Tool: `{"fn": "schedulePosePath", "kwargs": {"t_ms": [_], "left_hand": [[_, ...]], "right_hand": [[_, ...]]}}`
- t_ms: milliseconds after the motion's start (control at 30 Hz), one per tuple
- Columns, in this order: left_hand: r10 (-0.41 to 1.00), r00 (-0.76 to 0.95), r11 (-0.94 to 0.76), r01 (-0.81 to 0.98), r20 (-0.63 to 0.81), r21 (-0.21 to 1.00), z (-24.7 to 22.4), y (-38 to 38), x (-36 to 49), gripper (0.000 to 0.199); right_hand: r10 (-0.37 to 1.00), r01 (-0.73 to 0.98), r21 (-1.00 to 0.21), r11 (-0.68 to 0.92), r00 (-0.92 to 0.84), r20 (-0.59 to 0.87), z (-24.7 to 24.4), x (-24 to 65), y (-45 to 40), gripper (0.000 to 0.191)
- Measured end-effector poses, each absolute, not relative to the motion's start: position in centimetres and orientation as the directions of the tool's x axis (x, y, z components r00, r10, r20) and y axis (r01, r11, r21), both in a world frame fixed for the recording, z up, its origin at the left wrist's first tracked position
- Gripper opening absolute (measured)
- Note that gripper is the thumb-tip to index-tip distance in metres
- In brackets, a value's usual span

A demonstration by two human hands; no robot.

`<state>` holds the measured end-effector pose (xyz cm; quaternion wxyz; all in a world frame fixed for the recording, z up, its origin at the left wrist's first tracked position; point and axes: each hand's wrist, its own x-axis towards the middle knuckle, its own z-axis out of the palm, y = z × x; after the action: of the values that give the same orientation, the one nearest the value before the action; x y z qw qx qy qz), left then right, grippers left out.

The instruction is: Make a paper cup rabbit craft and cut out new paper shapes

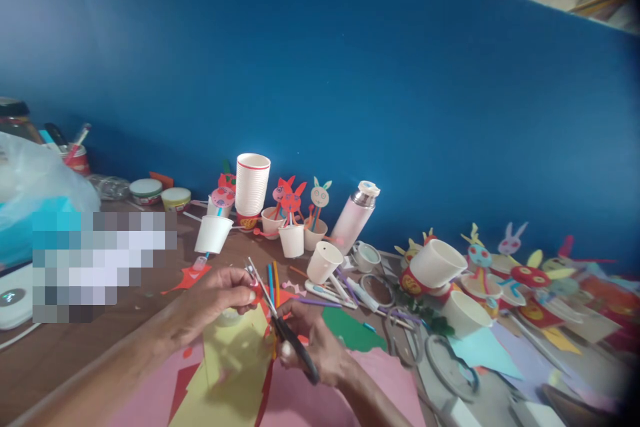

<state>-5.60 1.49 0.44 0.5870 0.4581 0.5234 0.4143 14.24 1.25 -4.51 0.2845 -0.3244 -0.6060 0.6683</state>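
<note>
Between the fingertips of my left hand (227,292) is a small red paper piece (257,290). My right hand (313,340) is closed round the black handles of a pair of scissors (296,341). The scissor blades point up and to the left, beside the red piece; whether they touch it I cannot tell. Under both hands lie yellow paper (220,373) and pink paper (320,393). Just past the hands are blue and orange sticks (277,280) and an orange-red paper scrap (196,276).
A stack of paper cups (253,183), a pink thermos (353,220) and a small white cup (324,261) stand behind the hands. Paper animal figures in cups (293,240) stand by the blue wall. Tape rings (453,365) and green paper (353,328) lie to the right.
</note>
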Motion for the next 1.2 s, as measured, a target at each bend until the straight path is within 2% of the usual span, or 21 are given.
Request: {"fn": "schedulePosePath", "kwargs": {"t_ms": [100,267,333,400,533,633,767,867,1000,1100,1200], "left_hand": [[0.966,0.136,0.224,-0.01,-0.221,0.974,0.4,1.6,-5.5,0.007],[0.959,0.182,0.229,-0.056,-0.215,0.972,0.4,1.4,-5.2,0.008],[0.961,0.18,0.222,-0.058,-0.209,0.973,0.5,1.2,-5.3,0.009],[0.962,0.177,0.221,-0.043,-0.21,0.974,0.7,1.1,-5.4,0.01],[0.946,0.214,0.243,0.028,-0.243,0.97,0.8,0.9,-5.2,0.013],[0.93,0.258,0.231,0.14,-0.261,0.963,0.2,0.7,-4.6,0.016],[0.889,0.375,0.191,0.216,-0.262,0.958,-1.0,0.5,-3.7,0.015],[0.871,0.442,0.105,0.265,-0.217,0.959,-1.9,0.3,-3.4,0.014],[0.88,0.434,0.038,0.343,-0.194,0.939,-2.6,0.2,-3.4,0.012],[0.892,0.401,0.029,0.407,-0.207,0.913,-2.7,0.0,-3.2,0.01],[0.915,0.346,0.062,0.383,-0.206,0.922,-2.5,-0.4,-3.0,0.007]], "right_hand": [[0.707,0.048,-0.999,-0.008,-0.706,-0.039,-4.1,14.9,1.6,0.036],[0.652,0.13,-0.988,0.078,-0.757,-0.048,-2.7,16.2,2.2,0.044],[0.641,0.147,-0.983,0.109,-0.767,-0.044,-2.2,16.6,2.4,0.037],[0.648,0.108,-0.988,0.111,-0.761,-0.011,-2.0,16.9,2.6,0.029],[0.781,-0.101,-0.994,0.047,-0.616,0.1,-2.1,16.5,2.8,0.038],[0.847,-0.162,-0.987,-0.005,-0.525,0.082,-2.3,15.5,2.5,0.038],[0.855,-0.185,-0.98,-0.074,-0.518,0.033,-2.6,14.5,2.0,0.041],[0.839,-0.156,-0.983,-0.094,-0.545,0.006,-3.5,14.2,1.7,0.042],[0.835,-0.102,-0.992,-0.07,-0.55,-0.003,-4.4,14.1,1.6,0.04],[0.846,-0.04,-0.999,-0.001,-0.533,0.021,-4.5,14.1,1.4,0.045],[0.853,0.075,-0.989,0.129,-0.518,0.072,-4.6,14.1,1.2,0.047]]}}
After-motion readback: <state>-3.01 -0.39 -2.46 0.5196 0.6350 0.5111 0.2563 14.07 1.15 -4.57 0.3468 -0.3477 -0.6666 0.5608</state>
